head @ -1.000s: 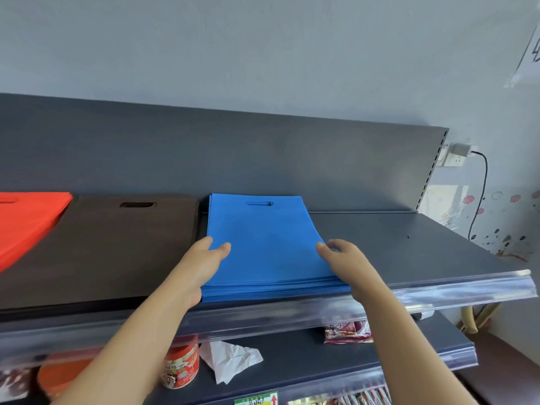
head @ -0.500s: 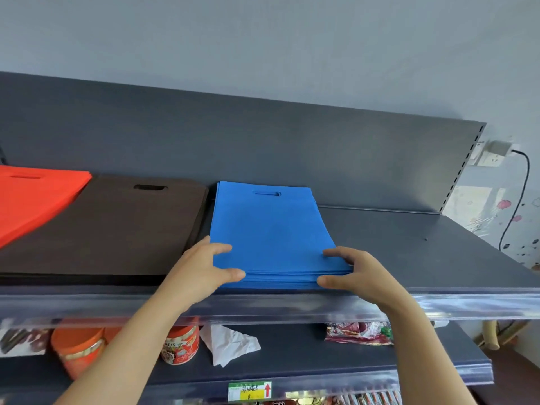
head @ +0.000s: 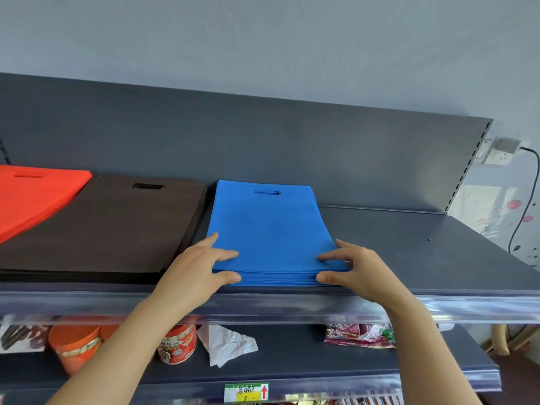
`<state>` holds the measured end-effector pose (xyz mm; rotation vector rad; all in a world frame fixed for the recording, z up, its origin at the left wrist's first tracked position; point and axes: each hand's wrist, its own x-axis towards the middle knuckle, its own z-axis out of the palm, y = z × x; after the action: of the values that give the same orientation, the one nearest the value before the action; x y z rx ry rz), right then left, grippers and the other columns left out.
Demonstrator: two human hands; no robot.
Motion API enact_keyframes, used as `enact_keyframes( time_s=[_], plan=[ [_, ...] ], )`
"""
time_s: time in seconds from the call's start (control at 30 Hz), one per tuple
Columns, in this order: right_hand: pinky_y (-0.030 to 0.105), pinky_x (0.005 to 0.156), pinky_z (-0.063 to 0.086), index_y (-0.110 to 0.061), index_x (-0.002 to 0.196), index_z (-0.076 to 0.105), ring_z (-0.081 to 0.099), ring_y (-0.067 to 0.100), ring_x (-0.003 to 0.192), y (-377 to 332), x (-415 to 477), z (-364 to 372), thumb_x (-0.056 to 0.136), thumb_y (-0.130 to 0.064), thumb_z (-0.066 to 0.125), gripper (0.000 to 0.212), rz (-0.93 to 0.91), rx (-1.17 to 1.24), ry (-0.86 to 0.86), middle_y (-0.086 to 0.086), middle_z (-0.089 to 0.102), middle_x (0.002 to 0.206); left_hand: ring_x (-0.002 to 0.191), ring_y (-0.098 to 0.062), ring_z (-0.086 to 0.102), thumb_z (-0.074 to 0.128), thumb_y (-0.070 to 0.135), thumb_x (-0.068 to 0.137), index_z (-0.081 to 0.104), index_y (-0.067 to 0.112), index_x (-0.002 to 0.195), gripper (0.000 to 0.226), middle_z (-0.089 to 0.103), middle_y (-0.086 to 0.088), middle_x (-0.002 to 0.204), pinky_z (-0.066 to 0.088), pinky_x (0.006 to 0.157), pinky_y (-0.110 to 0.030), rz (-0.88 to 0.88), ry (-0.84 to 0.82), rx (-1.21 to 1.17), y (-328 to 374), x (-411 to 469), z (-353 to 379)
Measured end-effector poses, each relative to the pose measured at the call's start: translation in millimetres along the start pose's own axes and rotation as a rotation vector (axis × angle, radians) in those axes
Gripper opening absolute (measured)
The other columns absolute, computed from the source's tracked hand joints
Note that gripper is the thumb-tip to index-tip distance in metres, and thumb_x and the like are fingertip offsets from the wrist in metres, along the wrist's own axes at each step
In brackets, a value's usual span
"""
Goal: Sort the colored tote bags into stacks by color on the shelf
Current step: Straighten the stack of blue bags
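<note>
Lying flat on the top shelf (head: 423,252): blue tote bag stack (head: 268,229), handle cut-out toward the back panel. Grip: the left hand (head: 193,270) pinches its near left corner, fingers on top, thumb against the front edge; the right hand (head: 359,273) pinches the near right corner likewise. Just beside, leftward: brown tote bag stack (head: 117,226), then orange-red tote bag stack (head: 32,197).

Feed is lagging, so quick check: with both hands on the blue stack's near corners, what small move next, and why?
Probably press the blue stack flush: the left hand and right hand pinch its near corners, where the layer edges look slightly fanned.
</note>
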<state>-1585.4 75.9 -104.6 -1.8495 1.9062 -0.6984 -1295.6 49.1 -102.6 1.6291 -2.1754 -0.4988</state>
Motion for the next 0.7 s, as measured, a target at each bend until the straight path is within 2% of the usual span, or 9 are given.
enact_keyframes(
  time_s=[0.13,0.2,0.3,0.4,0.47,0.5,0.6,0.7],
  plan=[
    [0.032,0.107,0.039,-0.037,0.116,0.065,0.047,0.016,0.130,2.3,-2.6,-4.2,0.070,-0.042,0.081,0.049,0.018,0.022,-0.030,-0.006,0.035,0.152,0.143,-0.014,0.025,0.065,0.047,0.084,0.049,0.041,0.135,0.054,0.015,0.010,0.159,0.025,0.114,-0.037,0.001,-0.013,-0.003,0.2,0.0,-0.7],
    [0.028,0.102,0.042,-0.036,0.114,0.066,0.054,0.012,0.117,4.8,-3.6,-6.6,0.071,-0.038,0.082,0.047,0.018,0.005,-0.023,-0.006,0.044,0.146,0.142,-0.014,0.027,0.065,0.042,0.086,0.050,0.040,0.135,0.052,0.018,0.010,0.158,0.025,0.114,-0.036,0.002,-0.011,0.014,0.2,0.3,-1.4],
    [0.025,0.093,0.045,-0.032,0.112,0.069,0.053,0.006,0.100,4.6,-2.9,-10.5,0.074,-0.034,0.080,0.040,0.025,-0.046,-0.019,-0.008,0.057,0.132,0.142,-0.012,0.028,0.062,0.037,0.090,0.050,0.038,0.135,0.047,0.023,0.010,0.157,0.024,0.114,-0.034,0.025,-0.023,0.041,2.2,1.5,-0.7],
    [0.031,0.102,0.044,-0.032,0.122,0.063,0.054,0.007,0.112,6.2,-2.2,-19.2,0.070,-0.044,0.081,0.057,0.044,-0.002,-0.102,-0.011,0.057,0.127,0.143,-0.011,0.024,0.060,0.050,0.087,0.043,0.041,0.139,0.056,0.018,0.013,0.157,0.023,0.115,-0.037,0.013,-0.072,0.005,4.4,1.9,-7.8],
    [0.035,0.106,0.042,-0.032,0.130,0.055,0.052,0.006,0.117,3.6,2.3,-26.8,0.067,-0.054,0.076,0.070,0.034,0.107,-0.089,-0.016,0.055,0.125,0.144,-0.011,0.022,0.053,0.058,0.087,0.035,0.039,0.144,0.063,0.018,0.014,0.157,0.023,0.115,-0.039,-0.004,-0.057,-0.016,5.9,9.8,-16.3],
    [0.034,0.105,0.043,-0.031,0.129,0.056,0.054,0.006,0.116,1.9,8.8,-29.0,0.072,-0.054,0.073,0.063,0.030,0.180,-0.039,-0.017,0.057,0.123,0.144,-0.011,0.023,0.050,0.057,0.090,0.034,0.035,0.146,0.062,0.021,0.012,0.157,0.024,0.116,-0.038,-0.017,-0.034,-0.068,6.3,18.4,-20.3],
    [0.038,0.105,0.043,-0.035,0.111,0.063,0.057,0.009,0.115,-0.2,43.0,-31.5,0.090,-0.048,0.057,0.025,0.073,0.377,0.077,-0.018,0.063,0.114,0.143,-0.015,0.027,0.044,0.046,0.097,0.031,0.022,0.150,0.059,0.027,0.005,0.156,0.026,0.116,-0.040,-0.108,0.005,-0.304,8.7,56.3,-29.1],
    [0.043,0.108,0.039,-0.031,0.119,0.059,0.051,0.013,0.120,6.3,84.3,-26.0,0.096,-0.048,0.044,0.032,0.167,0.477,0.059,-0.015,0.057,0.119,0.145,-0.020,0.021,0.038,0.040,0.102,0.021,0.016,0.153,0.059,0.020,0.001,0.159,0.022,0.117,-0.040,-0.198,0.011,-0.325,9.9,92.8,-32.6]
  ],
)
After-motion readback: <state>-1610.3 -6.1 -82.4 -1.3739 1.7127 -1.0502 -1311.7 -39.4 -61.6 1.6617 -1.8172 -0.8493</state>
